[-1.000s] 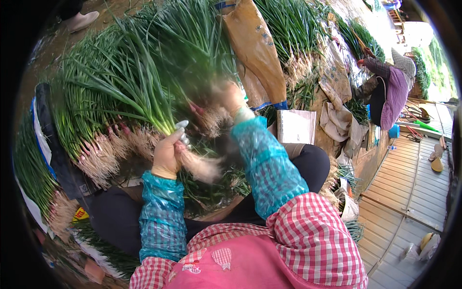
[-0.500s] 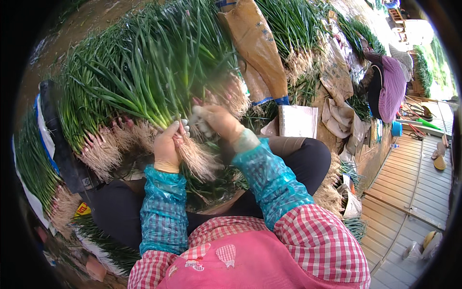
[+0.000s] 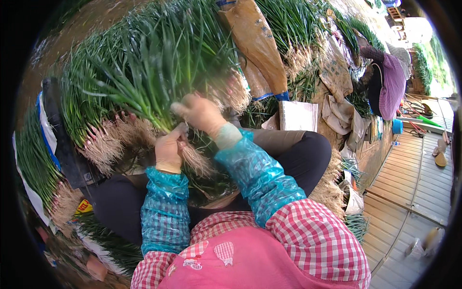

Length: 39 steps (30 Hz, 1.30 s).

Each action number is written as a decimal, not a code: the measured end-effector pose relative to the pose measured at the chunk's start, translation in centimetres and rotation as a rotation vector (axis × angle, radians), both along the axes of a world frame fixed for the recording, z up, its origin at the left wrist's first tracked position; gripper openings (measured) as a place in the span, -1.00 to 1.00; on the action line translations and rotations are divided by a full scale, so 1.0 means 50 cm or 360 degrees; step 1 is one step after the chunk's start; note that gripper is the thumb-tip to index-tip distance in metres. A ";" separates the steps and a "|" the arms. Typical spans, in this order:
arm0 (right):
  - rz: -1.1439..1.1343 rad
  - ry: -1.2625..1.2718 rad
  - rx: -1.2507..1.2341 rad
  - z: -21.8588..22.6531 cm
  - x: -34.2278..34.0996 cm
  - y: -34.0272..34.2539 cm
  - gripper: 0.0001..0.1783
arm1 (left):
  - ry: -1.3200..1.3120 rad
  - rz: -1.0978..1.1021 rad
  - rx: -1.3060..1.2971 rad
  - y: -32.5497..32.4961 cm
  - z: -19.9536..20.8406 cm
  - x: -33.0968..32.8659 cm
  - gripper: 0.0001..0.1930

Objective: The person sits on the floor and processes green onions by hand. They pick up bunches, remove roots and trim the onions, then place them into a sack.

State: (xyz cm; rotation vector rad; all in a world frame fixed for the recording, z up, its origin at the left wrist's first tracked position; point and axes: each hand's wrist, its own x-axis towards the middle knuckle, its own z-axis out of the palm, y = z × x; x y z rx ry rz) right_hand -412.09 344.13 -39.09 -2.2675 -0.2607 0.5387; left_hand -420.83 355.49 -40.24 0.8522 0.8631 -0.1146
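My left hand (image 3: 168,150), in a pale glove, is closed around a small bunch of green onions (image 3: 153,108) just above the roots. Their stringy roots (image 3: 196,161) hang out on the right side of the hand, and the leaves fan up and away to the left. Just above it, my right hand (image 3: 199,114), also gloved, is at the stalks with its fingers curled together. Motion smears its fingertips, and what they pinch is hidden. Behind both hands stands a thick row of more green onions (image 3: 103,144), roots toward me.
A dark bar (image 3: 62,135) borders the row at left. Beyond my right knee (image 3: 313,156) lie a white box-like block (image 3: 298,115), brown sacking (image 3: 257,43) and more green onions (image 3: 298,53). Another person in a purple top (image 3: 393,86) sits at far right, near metal decking (image 3: 409,173).
My right hand has moved left and up, over the stalks above my left hand. The held bunch has shifted slightly; my left hand keeps its grip.
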 end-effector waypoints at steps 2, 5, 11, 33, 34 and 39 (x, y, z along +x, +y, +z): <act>0.0248 0.0145 -0.0209 0.006 0.012 0.014 -0.52 | 0.0100 -0.0073 0.0000 0.003 0.000 -0.003 -0.87; 0.0450 0.0046 -0.0225 -0.006 0.020 0.005 -0.63 | 0.0125 -0.0149 0.0058 -0.012 0.010 -0.002 -0.86; -0.0190 -0.0020 -0.0268 -0.111 -0.064 -0.029 -0.70 | -0.0186 0.0219 -0.0282 -0.017 0.051 -0.002 -0.90; -0.0305 0.0185 0.0531 0.017 0.073 -0.195 -0.80 | -0.0469 0.0185 -0.0734 0.012 0.049 0.017 -0.79; -0.0374 0.0444 0.0789 0.090 0.057 -0.186 -0.78 | -0.0575 0.0243 -0.0802 0.014 0.040 0.014 -0.75; -0.0435 0.0456 0.1186 0.015 -0.019 -0.177 -0.65 | -0.0416 0.0077 -0.0794 -0.006 0.080 0.022 -0.76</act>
